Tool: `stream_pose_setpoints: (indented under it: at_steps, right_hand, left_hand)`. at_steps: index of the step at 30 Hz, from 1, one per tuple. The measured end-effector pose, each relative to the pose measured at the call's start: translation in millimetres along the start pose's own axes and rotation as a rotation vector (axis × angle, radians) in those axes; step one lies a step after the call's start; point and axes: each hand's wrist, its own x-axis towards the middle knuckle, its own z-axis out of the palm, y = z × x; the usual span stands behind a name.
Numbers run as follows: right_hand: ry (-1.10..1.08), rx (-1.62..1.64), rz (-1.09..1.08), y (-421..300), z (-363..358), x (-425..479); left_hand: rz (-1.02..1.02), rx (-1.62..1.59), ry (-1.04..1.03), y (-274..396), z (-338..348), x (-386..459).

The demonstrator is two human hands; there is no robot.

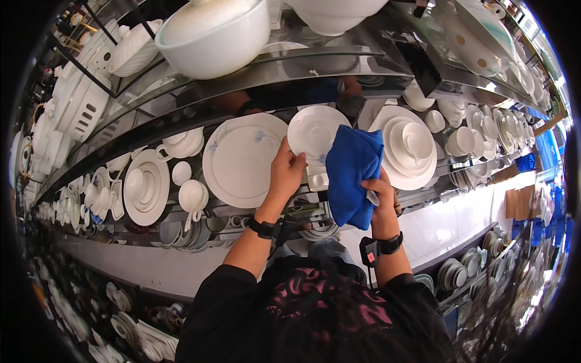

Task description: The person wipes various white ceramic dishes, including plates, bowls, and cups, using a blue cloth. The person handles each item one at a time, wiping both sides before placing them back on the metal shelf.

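My left hand pinches the lower left rim of a small white plate with a blue floral mark, raised over the shelf. Bunched in my right hand is a blue cloth, which overlaps the plate's right edge. Left of my left hand lies a large white plate with another plate bearing blue flowers on it. To the right of the cloth, bowls are stacked on white plates. A small white cup shows between my hands, partly hidden.
A glass shelf edge runs above my hands, bearing a large lidded white bowl. Teapots, a cup with a spoon and cups crowd the shelf at both sides. Behind me stand lower racks with stacked plates.
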Motion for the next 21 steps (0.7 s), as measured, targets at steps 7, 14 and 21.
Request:
stream_pose_setpoints:
  at_steps: [7,14,21]
  right_hand:
    - [-0.13,-0.064,0.117,19.5,41.5,-10.3]
    - [-0.274,-0.035,0.333,101.0,63.0,18.4]
    - [-0.262,-0.047,0.368,116.4,77.6,25.8]
  left_hand:
    - [0.007,0.029,0.177,12.3,-59.7,-49.6]
    - [-0.1,0.247,0.298,-34.2,-136.4,-71.3]
    - [-0.095,0.388,0.325,-57.6,-156.4,-67.3]
